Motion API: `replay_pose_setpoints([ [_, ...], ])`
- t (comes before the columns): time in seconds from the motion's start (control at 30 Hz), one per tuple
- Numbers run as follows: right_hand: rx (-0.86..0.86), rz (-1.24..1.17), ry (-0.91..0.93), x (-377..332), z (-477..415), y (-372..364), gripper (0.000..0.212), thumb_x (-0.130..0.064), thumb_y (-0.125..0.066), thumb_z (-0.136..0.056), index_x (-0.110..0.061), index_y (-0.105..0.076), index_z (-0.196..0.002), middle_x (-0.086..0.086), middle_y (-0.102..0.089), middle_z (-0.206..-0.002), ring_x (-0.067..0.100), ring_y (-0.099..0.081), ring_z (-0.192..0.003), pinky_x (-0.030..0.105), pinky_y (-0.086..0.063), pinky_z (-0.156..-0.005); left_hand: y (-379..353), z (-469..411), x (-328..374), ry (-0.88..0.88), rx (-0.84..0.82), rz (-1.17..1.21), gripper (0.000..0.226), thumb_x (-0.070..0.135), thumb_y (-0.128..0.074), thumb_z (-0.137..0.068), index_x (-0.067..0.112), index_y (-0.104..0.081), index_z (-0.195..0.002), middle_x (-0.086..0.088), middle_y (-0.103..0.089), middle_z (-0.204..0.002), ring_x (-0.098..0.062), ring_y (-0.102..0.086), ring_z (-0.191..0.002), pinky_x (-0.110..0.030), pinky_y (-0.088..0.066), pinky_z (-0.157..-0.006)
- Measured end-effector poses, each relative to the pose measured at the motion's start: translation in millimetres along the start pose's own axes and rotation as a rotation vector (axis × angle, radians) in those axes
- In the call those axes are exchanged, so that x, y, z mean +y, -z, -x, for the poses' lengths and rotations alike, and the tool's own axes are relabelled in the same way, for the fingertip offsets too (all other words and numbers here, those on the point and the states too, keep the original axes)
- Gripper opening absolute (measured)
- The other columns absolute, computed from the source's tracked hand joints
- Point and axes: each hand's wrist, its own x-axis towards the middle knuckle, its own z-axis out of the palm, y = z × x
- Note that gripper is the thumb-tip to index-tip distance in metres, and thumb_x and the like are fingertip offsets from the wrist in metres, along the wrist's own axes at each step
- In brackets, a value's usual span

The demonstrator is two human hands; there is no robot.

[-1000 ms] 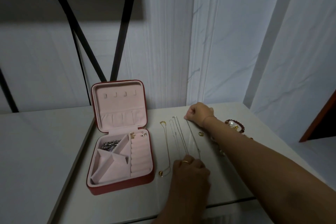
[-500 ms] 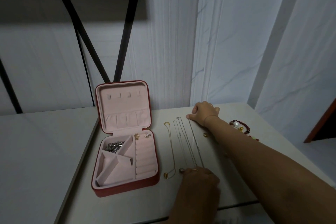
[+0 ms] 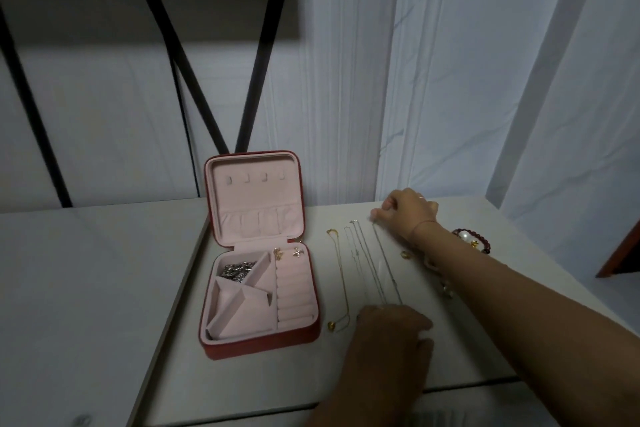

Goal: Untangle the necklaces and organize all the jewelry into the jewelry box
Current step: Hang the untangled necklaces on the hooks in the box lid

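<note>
Head view: right hand [image 3: 408, 215] pinches the far end of the silver chain [image 3: 386, 260] on the bench [image 3: 242, 385] beside the jewelry box [image 3: 259, 347], left hand [image 3: 391, 329] covers the near end, grip hidden; tugging could snag neighbouring chains [image 3: 363, 260].

The jewelry box [image 3: 259, 253] is red outside and pale pink inside. It stands open on the tabletop with its lid upright, showing four small hooks above a gathered pocket. A heap of silver chain [image 3: 237, 270] fills the far-left compartment of the base, and two small gold pieces [image 3: 286, 253] sit at the far end of the ring rolls. Just right of the box a gold necklace [image 3: 341, 282] lies stretched out, its pendant at the near end. Beside it thin silver necklaces [image 3: 370, 265] lie in nearly parallel lines; the right hand [image 3: 407, 215] pinches the far tip of the rightmost strand, and the near ends run under the left hand [image 3: 393, 326]. Farther right lie a gold ring [image 3: 404, 254] and a dark red beaded bracelet [image 3: 475, 240] with a pearl.
</note>
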Motion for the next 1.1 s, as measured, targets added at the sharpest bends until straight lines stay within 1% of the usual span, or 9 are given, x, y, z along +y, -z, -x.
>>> replay_pose_setpoints([
  [0.17,0.042,-0.154,0.115,-20,38,23,0.020,-0.045,-0.070,-0.080,-0.027,-0.062,-0.083,-0.003,-0.059,-0.099,0.017,-0.055,-0.101,0.035,-0.029,-0.088,53,13,-12,0.156,0.168,0.080,0.040,0.037,-0.045,-0.093,0.021,-0.061,-0.125,0.003,-0.061,-0.128,-0.010,-0.051,-0.120,-0.022,-0.031,-0.104],
  [0.3,-0.043,-0.231,0.248,-51,87,31,0.015,-0.041,-0.072,-0.079,-0.030,-0.063,-0.081,-0.008,-0.059,-0.099,0.009,-0.054,-0.097,0.036,-0.033,-0.095,97,31,-58,0.439,0.280,0.148,0.025,0.021,-0.058,-0.089,0.022,-0.067,-0.113,0.003,-0.067,-0.114,-0.014,-0.061,-0.104,-0.032,-0.047,-0.097],
  [0.4,-0.211,-0.156,0.326,-64,113,25,0.010,-0.039,-0.075,-0.076,-0.036,-0.065,-0.075,-0.010,-0.060,-0.097,0.008,-0.055,-0.098,0.041,-0.036,-0.099,121,60,-78,0.529,0.192,0.027,0.021,0.027,-0.061,-0.085,0.024,-0.070,-0.105,0.003,-0.070,-0.105,-0.017,-0.065,-0.097,-0.033,-0.050,-0.088],
  [0.53,-0.330,-0.099,0.294,-61,131,9,0.015,-0.044,-0.074,-0.072,-0.035,-0.066,-0.063,-0.018,-0.061,-0.081,0.004,-0.057,-0.085,0.046,-0.041,-0.098,133,102,-96,0.524,0.149,-0.106,0.027,0.031,-0.064,-0.086,0.028,-0.068,-0.112,0.006,-0.065,-0.117,-0.012,-0.058,-0.106,-0.021,-0.043,-0.091],
  [0.63,-0.277,-0.146,0.230,-59,137,2,0.018,-0.037,-0.074,-0.073,-0.029,-0.066,-0.059,-0.019,-0.064,-0.064,0.002,-0.059,-0.071,0.049,-0.045,-0.095,127,120,-95,0.467,0.156,-0.084,0.028,0.031,-0.064,-0.087,0.028,-0.066,-0.115,0.009,-0.063,-0.119,-0.007,-0.055,-0.107,-0.017,-0.040,-0.093],
  [0.7,-0.222,-0.139,0.152,-58,134,1,0.017,-0.032,-0.075,-0.074,-0.020,-0.069,-0.064,-0.012,-0.067,-0.066,0.004,-0.062,-0.073,0.046,-0.045,-0.095,125,124,-93,0.427,0.177,-0.084,0.029,0.032,-0.063,-0.088,0.029,-0.066,-0.117,0.012,-0.061,-0.120,-0.004,-0.051,-0.109,-0.014,-0.036,-0.096],
  [0.83,-0.160,-0.133,0.054,-59,112,1,0.027,-0.033,-0.077,-0.070,-0.024,-0.059,-0.051,-0.013,-0.063,-0.062,0.010,-0.062,-0.077,0.042,-0.044,-0.094,126,116,-98,0.413,0.230,-0.085,0.028,0.032,-0.062,-0.088,0.029,-0.066,-0.115,0.012,-0.062,-0.120,-0.004,-0.052,-0.109,-0.015,-0.036,-0.095],
  [0.93,-0.124,-0.073,0.010,-66,94,0,0.025,-0.034,-0.074,-0.074,-0.023,-0.059,-0.058,-0.011,-0.063,-0.070,0.015,-0.060,-0.086,0.031,-0.032,-0.086,132,107,-103,0.388,0.265,-0.075,0.026,0.030,-0.062,-0.087,0.030,-0.067,-0.113,0.015,-0.062,-0.118,-0.003,-0.052,-0.109,-0.014,-0.035,-0.093],
  [1.1,-0.095,-0.021,-0.014,-77,62,-13,0.026,-0.042,-0.071,-0.077,-0.025,-0.059,-0.062,-0.011,-0.062,-0.077,0.017,-0.058,-0.093,0.032,-0.028,-0.082,134,86,-111,0.343,0.302,-0.065,0.020,0.025,-0.060,-0.088,0.027,-0.069,-0.106,0.014,-0.064,-0.111,-0.005,-0.054,-0.105,-0.017,-0.038,-0.091],
])
